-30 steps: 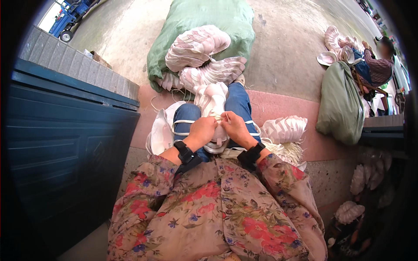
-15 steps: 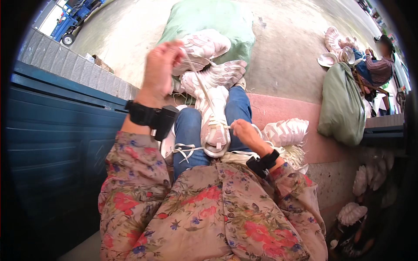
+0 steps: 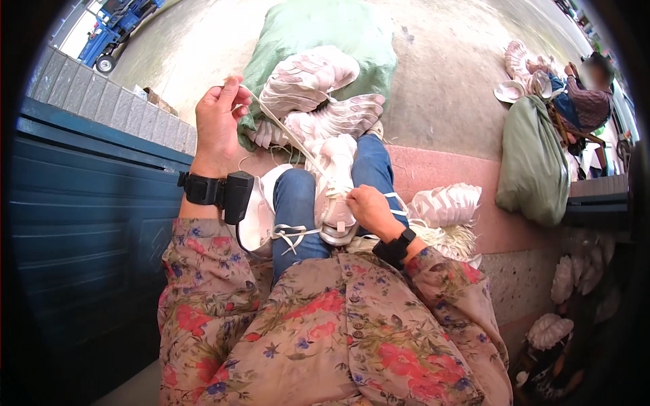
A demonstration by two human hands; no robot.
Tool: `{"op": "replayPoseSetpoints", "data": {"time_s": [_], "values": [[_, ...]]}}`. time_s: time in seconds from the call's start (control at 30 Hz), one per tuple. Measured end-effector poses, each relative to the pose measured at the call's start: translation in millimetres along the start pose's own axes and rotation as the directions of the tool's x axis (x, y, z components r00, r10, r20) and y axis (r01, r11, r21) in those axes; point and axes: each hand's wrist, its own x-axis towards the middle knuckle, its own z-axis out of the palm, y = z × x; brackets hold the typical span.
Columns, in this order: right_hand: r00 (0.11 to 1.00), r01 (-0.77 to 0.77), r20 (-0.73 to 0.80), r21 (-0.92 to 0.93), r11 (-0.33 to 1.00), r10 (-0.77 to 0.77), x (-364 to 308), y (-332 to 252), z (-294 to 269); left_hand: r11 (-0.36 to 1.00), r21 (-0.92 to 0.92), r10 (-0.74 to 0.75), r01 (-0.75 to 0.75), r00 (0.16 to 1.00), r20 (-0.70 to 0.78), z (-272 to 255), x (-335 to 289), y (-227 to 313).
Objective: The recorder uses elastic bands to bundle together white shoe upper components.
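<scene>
At far left stands a blue door [image 3: 88, 223], with a grey ledge [image 3: 108, 98] above it and a blue vehicle [image 3: 120, 30] beyond. The left hand [image 3: 218, 118] is raised beside the ledge, thumb and forefinger pinching a white lace [image 3: 288, 135], the other fingers loosely curled. A black band [image 3: 202, 190] with a black box [image 3: 237, 196] is on that wrist. The lace runs slanting down and rightward, taut, to the eyelets of a white shoe upper [image 3: 338, 215], which lies between the knees, its heel toward the body. Left of the left knee [image 3: 294, 196] are more white pieces [image 3: 256, 220], and a cord [image 3: 290, 234] is tied about that leg. Ahead, two stacks of nested uppers [image 3: 305, 74] lean on a large green sack [image 3: 338, 30]. The right hand [image 3: 374, 211] is low at the upper's right edge, thumb and fingers drawn together; they seem to pinch the lace there, though the spot is too small to be sure. A dark band [image 3: 395, 249] circles the right wrist. Right of the right leg lie another stack [image 3: 445, 204] and a bundle of pale laces [image 3: 455, 241] near a pink floor strip [image 3: 447, 169]. Farther right, a second green sack [image 3: 533, 162] stands upright near a seated person [image 3: 588, 101], with white pieces beside them.
</scene>
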Motion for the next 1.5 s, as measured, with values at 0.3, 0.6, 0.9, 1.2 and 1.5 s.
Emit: {"op": "replayPoseSetpoints", "data": {"time_s": [0.3,0.6,0.9,1.2,1.5], "values": [[0.998,0.047,-0.035,0.051,0.998,-0.045,5,3,12,0.244,0.714,0.183,-0.656,0.754,0.631,15,-69,-109],[0.994,0.058,-0.098,0.058,0.997,-0.052,9,-1,9,-0.088,0.720,-0.077,-0.688,0.725,0.684,25,-137,-134],[0.997,-0.049,-0.046,0.164,0.985,0.057,13,-4,15,0.254,0.799,0.037,-0.544,0.831,0.554,24,-135,-160],[0.977,-0.211,0.130,0.437,0.874,0.171,24,-4,11,0.204,0.847,0.483,-0.491,0.803,0.349,-63,-73,-110],[0.865,0.183,-0.312,0.926,0.331,0.393,-7,110,-172,-0.216,0.931,0.535,0.294,0.834,-0.139,-293,-92,-52]]}}
